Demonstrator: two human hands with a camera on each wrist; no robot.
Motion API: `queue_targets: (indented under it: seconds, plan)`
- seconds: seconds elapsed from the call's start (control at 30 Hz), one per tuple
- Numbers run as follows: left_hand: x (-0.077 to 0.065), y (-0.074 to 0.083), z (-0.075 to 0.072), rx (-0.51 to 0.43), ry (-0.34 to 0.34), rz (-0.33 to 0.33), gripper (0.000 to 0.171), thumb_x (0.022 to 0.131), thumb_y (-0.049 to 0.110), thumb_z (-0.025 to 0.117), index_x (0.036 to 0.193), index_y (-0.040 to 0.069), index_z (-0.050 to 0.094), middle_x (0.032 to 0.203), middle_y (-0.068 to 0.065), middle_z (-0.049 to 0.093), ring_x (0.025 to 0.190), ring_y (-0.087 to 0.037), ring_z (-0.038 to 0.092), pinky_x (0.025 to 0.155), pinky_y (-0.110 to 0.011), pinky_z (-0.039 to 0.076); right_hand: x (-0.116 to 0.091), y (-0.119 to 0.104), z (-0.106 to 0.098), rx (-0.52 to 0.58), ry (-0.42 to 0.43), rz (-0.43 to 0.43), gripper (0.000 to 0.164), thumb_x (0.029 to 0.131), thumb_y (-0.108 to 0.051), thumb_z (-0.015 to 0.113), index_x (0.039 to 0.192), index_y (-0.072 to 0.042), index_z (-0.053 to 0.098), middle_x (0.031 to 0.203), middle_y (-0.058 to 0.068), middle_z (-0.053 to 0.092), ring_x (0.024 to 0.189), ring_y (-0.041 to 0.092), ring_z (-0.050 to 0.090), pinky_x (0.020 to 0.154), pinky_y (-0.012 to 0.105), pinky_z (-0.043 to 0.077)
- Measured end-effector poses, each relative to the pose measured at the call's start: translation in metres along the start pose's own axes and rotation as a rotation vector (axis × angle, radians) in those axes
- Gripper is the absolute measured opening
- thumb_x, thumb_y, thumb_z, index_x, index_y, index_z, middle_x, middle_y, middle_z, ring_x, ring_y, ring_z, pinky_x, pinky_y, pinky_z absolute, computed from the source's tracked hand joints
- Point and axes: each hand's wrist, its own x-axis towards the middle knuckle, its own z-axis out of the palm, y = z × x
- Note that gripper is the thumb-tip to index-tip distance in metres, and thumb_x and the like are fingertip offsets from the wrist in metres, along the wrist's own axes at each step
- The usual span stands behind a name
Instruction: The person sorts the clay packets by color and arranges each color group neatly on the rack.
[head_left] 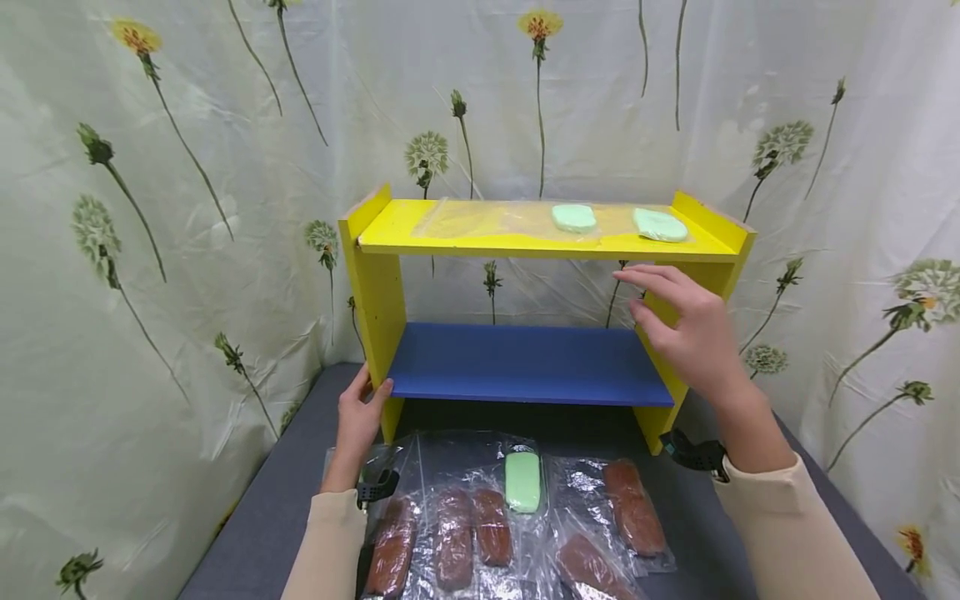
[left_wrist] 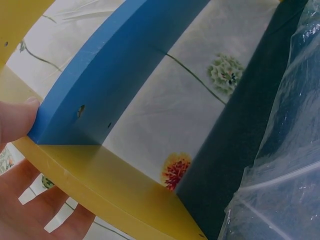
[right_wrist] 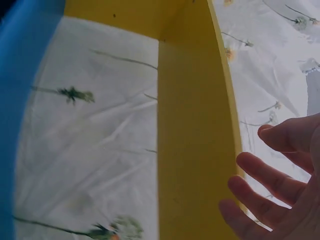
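Observation:
A small shelf unit with a yellow top board (head_left: 480, 250) and a lower blue shelf (head_left: 525, 362) stands upright on the dark table. My left hand (head_left: 358, 421) grips the edge of its yellow left side panel (head_left: 375, 308), thumb on the inner side by the blue shelf's corner and fingers behind. In the left wrist view the thumb (left_wrist: 20, 117) lies against that blue corner. My right hand (head_left: 686, 333) is raised before the right side panel (right_wrist: 195, 125), fingers loosely bent, holding nothing. Two pale green bars, one left (head_left: 573, 218) and one right (head_left: 660, 225), lie bagged on the top board.
In front of the unit, clear plastic bags (head_left: 472, 446) lie on the table (head_left: 262, 517). They hold several reddish-brown bars (head_left: 453, 542) and a light green bar (head_left: 522, 482). A white flower-printed curtain (head_left: 225, 125) hangs behind and along both sides.

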Motion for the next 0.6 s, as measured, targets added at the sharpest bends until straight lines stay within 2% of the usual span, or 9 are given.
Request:
queue_targets:
  seconds: [0.27, 0.47, 0.6]
  plan:
    - [0.0, 0.0, -0.001, -0.004, 0.005, -0.015, 0.057, 0.102, 0.014, 0.061, 0.156, 0.016, 0.041, 0.146, -0.019, 0.05, 0.13, -0.038, 0.048, 0.102, -0.059, 0.043, -0.05, -0.003, 0.034, 0.132, -0.079, 0.077, 0.054, 0.09, -0.003, 0.075, 0.136, -0.028, 0.065, 0.134, -0.008, 0.061, 0.126, 0.015, 0.054, 0.102, 0.018, 0.038]
    - [0.001, -0.002, -0.001, -0.019, 0.004, 0.002, 0.057, 0.101, 0.013, 0.062, 0.155, 0.015, 0.042, 0.146, -0.019, 0.05, 0.129, -0.037, 0.048, 0.102, -0.058, 0.043, -0.079, -0.004, 0.059, 0.175, -0.15, 0.126, 0.05, 0.091, -0.009, 0.076, 0.136, -0.025, 0.065, 0.135, -0.008, 0.06, 0.126, 0.015, 0.054, 0.1, 0.016, 0.04]
    - [0.002, -0.002, -0.001, -0.02, 0.006, -0.008, 0.057, 0.101, 0.014, 0.062, 0.155, 0.014, 0.042, 0.145, -0.02, 0.051, 0.129, -0.037, 0.049, 0.102, -0.057, 0.044, -0.096, -0.005, 0.075, 0.187, -0.205, 0.16, 0.049, 0.091, -0.011, 0.076, 0.136, -0.024, 0.065, 0.136, -0.009, 0.059, 0.127, 0.015, 0.054, 0.101, 0.029, 0.046]
